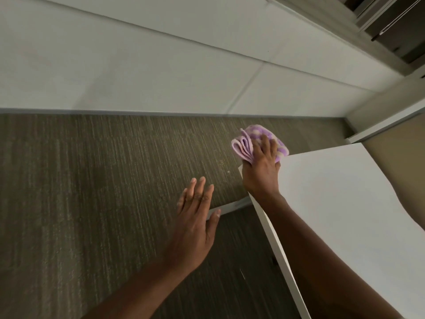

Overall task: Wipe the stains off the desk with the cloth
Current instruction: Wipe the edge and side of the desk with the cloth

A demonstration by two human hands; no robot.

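A white desk [340, 203] fills the right side of the head view, its far left corner near the middle. My right hand [261, 171] presses a folded purple-and-white cloth [243, 146] at that corner, and part of the cloth hangs past the desk's edge over the floor. Off the desk to the left, my left hand [196, 217] hovers over the carpet with its fingers spread and nothing in it. I see no clear stain on the visible desk surface.
Grey-brown carpet [103, 192] covers the floor left of the desk. A pale wall [161, 72] runs along the back. A white desk support [232, 207] shows under the desk's left edge. A window with blinds [391, 26] is at the top right.
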